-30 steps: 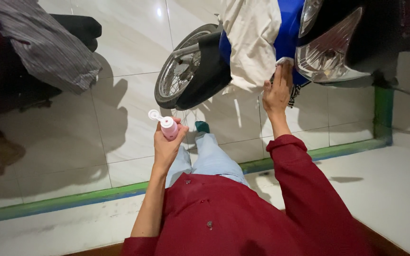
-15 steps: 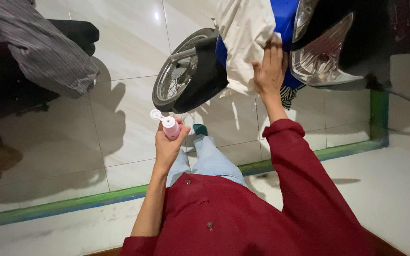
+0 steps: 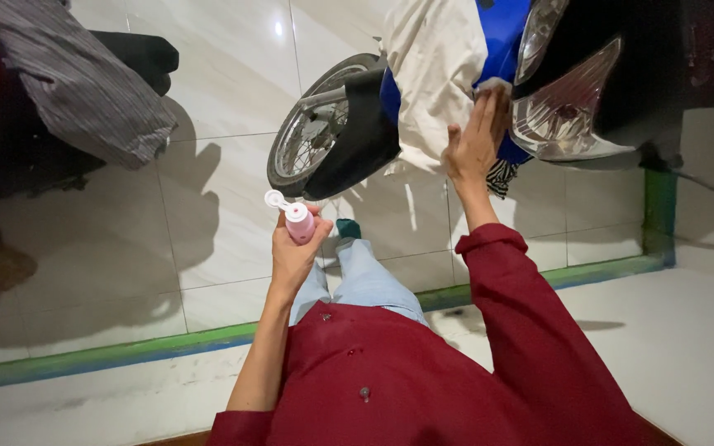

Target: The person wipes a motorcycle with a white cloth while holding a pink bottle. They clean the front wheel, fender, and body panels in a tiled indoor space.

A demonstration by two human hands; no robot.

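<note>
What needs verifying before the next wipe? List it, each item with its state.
1. Left hand grips the pink bottle firmly: ok, fingers wrapped round it.
2. Bottle's white flip cap open: ok, hinged back.
3. Bottle upright, not spilling: ok, nozzle points up.
4. Right hand flat on the blue panel of the scooter: ok, with a small pale cloth at the fingertips.
5. Cream cloth draped over the scooter clear of the wiping hand: not ok, it hangs right beside it.
6. Liquid left in the bottle: cannot tell.
</note>
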